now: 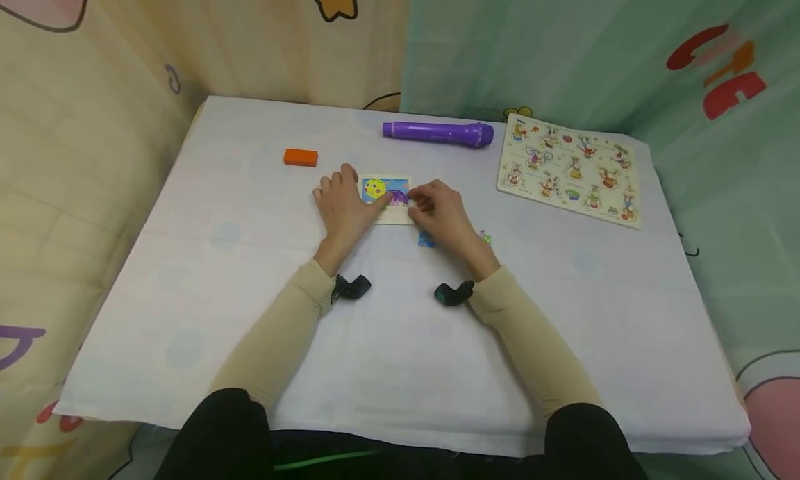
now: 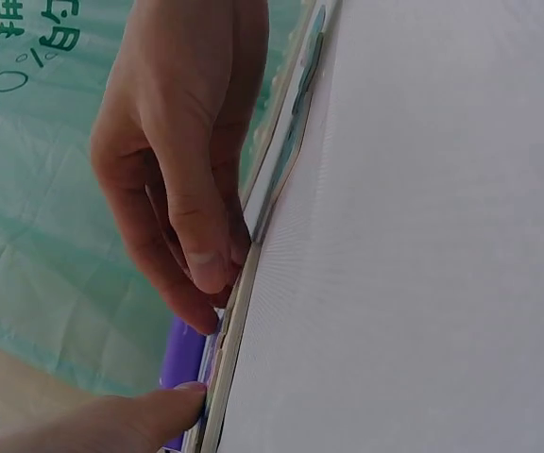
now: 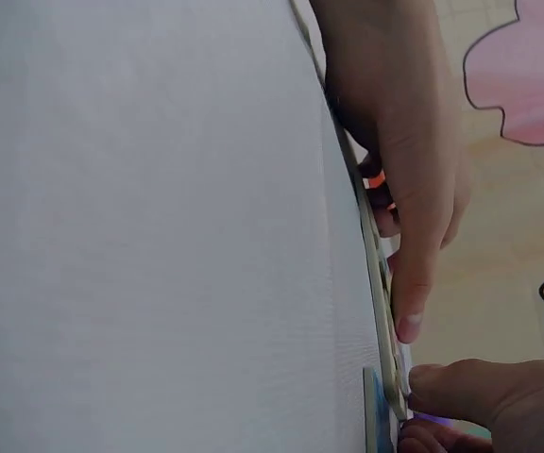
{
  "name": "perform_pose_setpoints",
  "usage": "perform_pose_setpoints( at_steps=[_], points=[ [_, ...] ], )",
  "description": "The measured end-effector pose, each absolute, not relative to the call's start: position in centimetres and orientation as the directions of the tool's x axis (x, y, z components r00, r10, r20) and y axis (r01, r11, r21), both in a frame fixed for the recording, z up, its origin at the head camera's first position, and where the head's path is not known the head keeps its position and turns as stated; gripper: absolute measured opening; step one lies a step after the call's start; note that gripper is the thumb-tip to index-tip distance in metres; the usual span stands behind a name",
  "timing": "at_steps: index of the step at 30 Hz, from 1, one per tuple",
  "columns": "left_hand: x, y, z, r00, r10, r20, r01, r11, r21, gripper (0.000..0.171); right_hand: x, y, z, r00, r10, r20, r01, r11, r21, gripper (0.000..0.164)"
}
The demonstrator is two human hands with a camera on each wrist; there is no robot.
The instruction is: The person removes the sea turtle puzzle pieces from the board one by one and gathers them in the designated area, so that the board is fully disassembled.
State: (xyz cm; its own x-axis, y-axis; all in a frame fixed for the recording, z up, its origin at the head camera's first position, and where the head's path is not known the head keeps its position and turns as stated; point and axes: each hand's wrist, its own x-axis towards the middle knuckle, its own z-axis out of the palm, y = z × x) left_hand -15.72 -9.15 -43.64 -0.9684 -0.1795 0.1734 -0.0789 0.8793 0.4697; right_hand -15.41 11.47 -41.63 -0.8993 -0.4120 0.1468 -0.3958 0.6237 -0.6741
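A small picture puzzle board lies near the middle of the table, showing a yellow round figure and a purple shape on blue. My left hand rests at its left side, fingers extended and thumb touching the picture. At the board's right edge, my right hand has bent fingers, with thumb and fingertips close to the corner. Whether a piece is between them is hidden. A blue piece lies beneath the right hand, and a small colourful piece is partly covered by the right wrist.
Behind the hands lie an orange block and a purple microphone-shaped toy. A larger board with cartoon animal figures lies at the back right. Printed curtains hang behind the white-covered table.
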Motion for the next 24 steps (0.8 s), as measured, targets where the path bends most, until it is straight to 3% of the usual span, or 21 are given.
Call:
perform_pose_setpoints(
  at_steps=[6,11,14,17,20,24],
  points=[
    [-15.8,-9.3,-43.7,-0.965,-0.174,0.197,-0.064,0.883,0.466,0.071,-14.5,11.6,-41.4,-0.829,-0.539,0.150,-0.540,0.700,-0.467,0.040],
    [-15.6,-9.3,-44.0,-0.953,-0.204,0.224,-0.040,0.818,0.574,0.064,-13.5,13.2,-41.7,-0.870,-0.448,0.207,-0.481,0.674,-0.560,0.034],
    [-15.3,-9.2,-44.2,-0.924,-0.177,0.339,0.106,0.732,0.673,0.049,-12.3,15.9,-42.1,-0.906,-0.348,0.240,-0.419,0.669,-0.614,0.030],
    [-14.9,-8.7,-44.3,-0.866,-0.056,0.497,0.346,0.650,0.676,0.031,-11.2,18.8,-42.3,-0.935,-0.266,0.235,-0.356,0.688,-0.632,0.032],
    [-14.6,-7.9,-44.3,-0.802,0.147,0.578,0.547,0.568,0.615,0.021,-10.7,21.1,-42.5,-0.946,-0.242,0.216,-0.324,0.690,-0.647,0.038],
    [-14.0,-6.7,-44.3,-0.745,0.400,0.533,0.666,0.485,0.567,0.033,-10.7,22.8,-42.3,-0.938,-0.291,0.187,-0.341,0.681,-0.648,0.042]
  ],
)
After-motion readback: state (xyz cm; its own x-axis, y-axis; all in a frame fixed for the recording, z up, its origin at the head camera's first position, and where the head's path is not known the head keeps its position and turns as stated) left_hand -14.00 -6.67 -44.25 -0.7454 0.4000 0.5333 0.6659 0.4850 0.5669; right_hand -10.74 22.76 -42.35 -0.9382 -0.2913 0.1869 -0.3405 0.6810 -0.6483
